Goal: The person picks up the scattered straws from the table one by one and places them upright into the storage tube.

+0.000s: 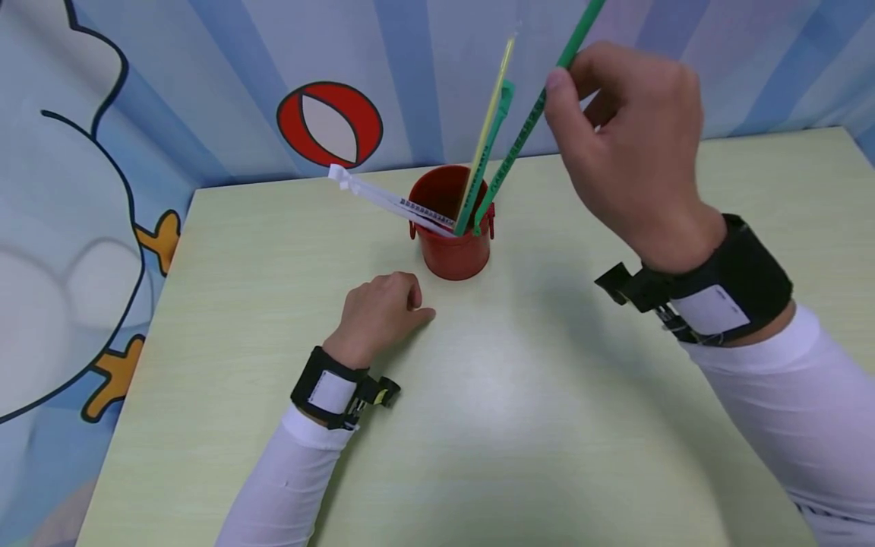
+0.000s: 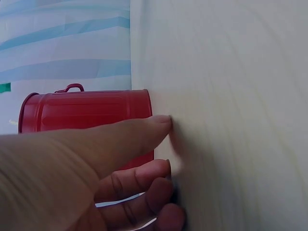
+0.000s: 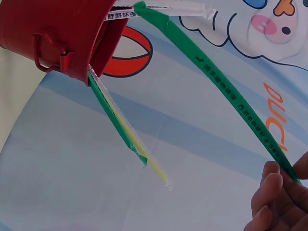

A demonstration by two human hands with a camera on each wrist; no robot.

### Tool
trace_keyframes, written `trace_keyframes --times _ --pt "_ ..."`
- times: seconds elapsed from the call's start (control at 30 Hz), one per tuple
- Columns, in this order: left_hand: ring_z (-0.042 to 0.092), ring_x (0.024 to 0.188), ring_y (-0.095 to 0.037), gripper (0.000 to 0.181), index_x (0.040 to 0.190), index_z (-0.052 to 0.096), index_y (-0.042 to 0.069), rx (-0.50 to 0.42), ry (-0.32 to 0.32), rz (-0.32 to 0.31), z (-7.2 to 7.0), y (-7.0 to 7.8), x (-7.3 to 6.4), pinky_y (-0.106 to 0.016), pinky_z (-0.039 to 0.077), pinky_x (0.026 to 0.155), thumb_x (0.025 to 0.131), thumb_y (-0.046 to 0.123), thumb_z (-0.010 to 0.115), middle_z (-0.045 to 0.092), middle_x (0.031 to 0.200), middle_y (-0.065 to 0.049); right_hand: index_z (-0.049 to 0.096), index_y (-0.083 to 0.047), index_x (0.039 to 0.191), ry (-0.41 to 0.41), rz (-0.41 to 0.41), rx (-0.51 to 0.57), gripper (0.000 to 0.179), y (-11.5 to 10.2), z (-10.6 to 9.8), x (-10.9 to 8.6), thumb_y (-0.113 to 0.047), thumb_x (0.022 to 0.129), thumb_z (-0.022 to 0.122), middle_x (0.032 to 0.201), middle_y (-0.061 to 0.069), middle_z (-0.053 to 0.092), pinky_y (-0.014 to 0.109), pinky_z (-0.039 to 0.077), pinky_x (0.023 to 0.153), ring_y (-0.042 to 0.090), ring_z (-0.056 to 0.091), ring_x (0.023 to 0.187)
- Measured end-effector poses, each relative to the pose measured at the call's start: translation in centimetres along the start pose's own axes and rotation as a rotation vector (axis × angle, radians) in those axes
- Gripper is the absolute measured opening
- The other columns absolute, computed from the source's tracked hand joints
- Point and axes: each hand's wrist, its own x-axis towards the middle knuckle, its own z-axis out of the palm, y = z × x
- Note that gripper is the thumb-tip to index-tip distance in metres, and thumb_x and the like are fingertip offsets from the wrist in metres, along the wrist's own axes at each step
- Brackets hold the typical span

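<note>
My right hand [image 1: 636,144] pinches a straw in a printed green wrapper [image 1: 525,131] between thumb and fingers, above and right of a small red bucket [image 1: 454,260]. The straw slants down, its lower end overlapping the bucket's rim in the head view; in the right wrist view that end [image 3: 151,15] shows beside the mouth. Inside the bucket lean another green-wrapped straw [image 1: 487,156], a yellow straw in clear wrap [image 1: 504,72] and white-wrapped straws [image 1: 383,196] tilted left. My left hand [image 1: 379,315] rests on the table before the bucket, fingers loosely curled, holding nothing.
The pale wooden table [image 1: 519,456] ends at the back against a blue striped cloth [image 1: 225,91] with cartoon prints and a red-and-white ball [image 1: 330,125]. A small handle [image 2: 73,88] sticks out from the bucket's side.
</note>
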Motion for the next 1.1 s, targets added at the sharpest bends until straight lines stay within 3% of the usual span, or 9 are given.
trace_keyframes --times 0.3,0.53,0.83,1.1 --pt "0.056 0.072 -0.021 0.023 0.089 0.065 0.011 0.0 -0.002 0.001 0.2 -0.2 0.2 -0.03 0.04 0.061 0.09 0.031 0.077 0.062 0.077 -0.005 0.071 0.009 0.102 -0.016 0.0 -0.023 0.037 0.4 1.1 -0.2 -0.023 0.105 0.051 0.093 0.024 0.073 0.013 0.03 0.063 0.031 0.059 0.062" --pt "0.056 0.072 -0.021 0.023 0.088 0.065 0.011 0.002 0.003 0.005 0.1 -0.2 0.2 -0.03 0.04 0.06 0.09 0.031 0.077 0.062 0.077 -0.005 0.072 0.005 0.102 -0.033 0.097 -0.031 0.034 0.8 2.8 -0.9 -0.024 0.104 0.053 0.095 0.018 0.075 0.016 0.025 0.054 0.029 0.059 0.059" --pt "0.055 0.072 -0.021 0.023 0.088 0.065 0.011 0.006 0.009 0.011 0.1 -0.1 0.1 -0.03 0.039 0.06 0.09 0.031 0.077 0.061 0.077 -0.005 0.074 -0.002 0.104 -0.158 0.237 -0.056 0.034 0.9 4.5 -1.7 -0.027 0.105 0.051 0.099 0.011 0.078 0.026 0.034 0.055 0.027 0.067 0.068" --pt "0.055 0.072 -0.021 0.023 0.088 0.065 0.011 0.003 0.012 0.015 0.1 0.0 0.0 -0.03 0.04 0.06 0.09 0.031 0.077 0.061 0.077 -0.005 0.075 -0.007 0.109 -0.333 0.354 -0.068 0.034 1.2 5.6 -2.5 -0.029 0.104 0.05 0.106 0.009 0.078 0.034 0.042 0.057 0.028 0.068 0.076"
